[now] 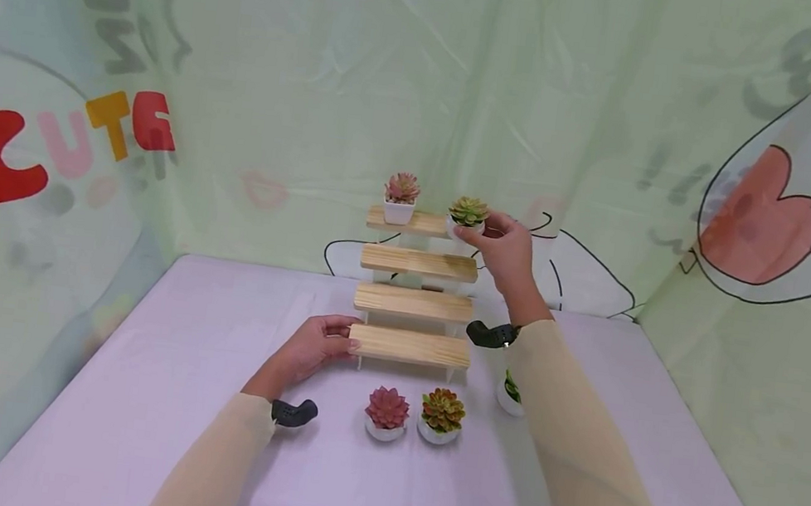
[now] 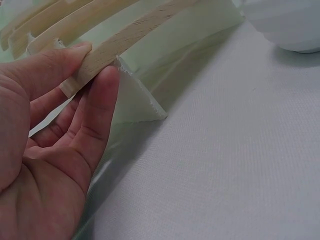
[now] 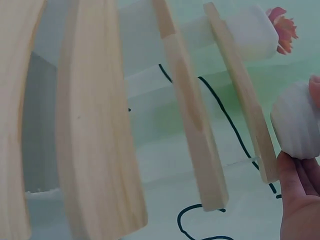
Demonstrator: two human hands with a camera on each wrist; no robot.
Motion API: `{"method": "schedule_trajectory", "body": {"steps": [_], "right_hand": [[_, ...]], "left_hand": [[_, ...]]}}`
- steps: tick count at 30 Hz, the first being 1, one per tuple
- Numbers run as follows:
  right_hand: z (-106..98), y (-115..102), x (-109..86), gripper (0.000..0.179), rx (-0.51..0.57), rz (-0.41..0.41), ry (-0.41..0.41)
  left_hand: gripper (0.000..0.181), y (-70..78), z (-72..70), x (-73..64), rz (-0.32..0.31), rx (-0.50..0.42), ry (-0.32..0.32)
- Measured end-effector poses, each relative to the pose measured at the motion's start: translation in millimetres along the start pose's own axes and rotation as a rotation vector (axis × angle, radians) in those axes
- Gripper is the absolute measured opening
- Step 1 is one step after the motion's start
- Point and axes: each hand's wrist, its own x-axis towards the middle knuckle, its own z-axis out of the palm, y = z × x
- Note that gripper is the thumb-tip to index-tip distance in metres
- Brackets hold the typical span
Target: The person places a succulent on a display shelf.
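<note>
A stepped wooden shelf [image 1: 415, 303] with several planks on clear side panels stands toward the back of the table. With thumb and fingers, my left hand [image 1: 314, 348] pinches the left end of its lowest plank [image 2: 100, 57]. Up at the right end of the top plank [image 3: 245, 95], my right hand [image 1: 507, 252] grips a green succulent [image 1: 469, 211] by its round white pot [image 3: 295, 120]. That pot is right at the plank in the right wrist view. A pink succulent [image 1: 400, 198] in a square white pot sits on the top plank's left end.
Before the shelf, a dark pink succulent [image 1: 386, 412] and a red-green succulent [image 1: 441, 415] stand in round white pots on the white-covered table [image 1: 334, 487]. Another potted plant [image 1: 510, 396] is partly hidden by the right sleeve. Printed curtains [image 1: 302, 108] hang behind and at both sides.
</note>
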Motion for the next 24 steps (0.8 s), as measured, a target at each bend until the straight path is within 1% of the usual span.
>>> {"method": "schedule_trajectory", "body": {"steps": [3, 9, 16, 21, 24], "right_hand": [[1, -2, 5.9, 0.066, -0.026, 0.0, 0.005], [4, -6, 13.1, 0.062, -0.035, 0.005, 0.004], [7, -9, 17.9, 0.064, -0.017, 0.023, -0.002], [9, -9, 20.0, 0.066, -0.05, 0.033, -0.006], [9, -9, 20.5, 0.066, -0.075, 0.025, -0.006]], "left_hand": [[0.051, -0.5, -0.2, 0.5, -0.002, -0.001, 0.002], [0.05, -2.0, 0.1, 0.9, -0.001, -0.007, 0.0], [0.05, -2.8, 0.1, 0.7, 0.005, -0.012, -0.003], [0.051, -2.5, -0.2, 0.6, -0.001, -0.003, 0.0], [0.051, -2.2, -0.1, 0.6, -0.006, -0.003, 0.004]]}}
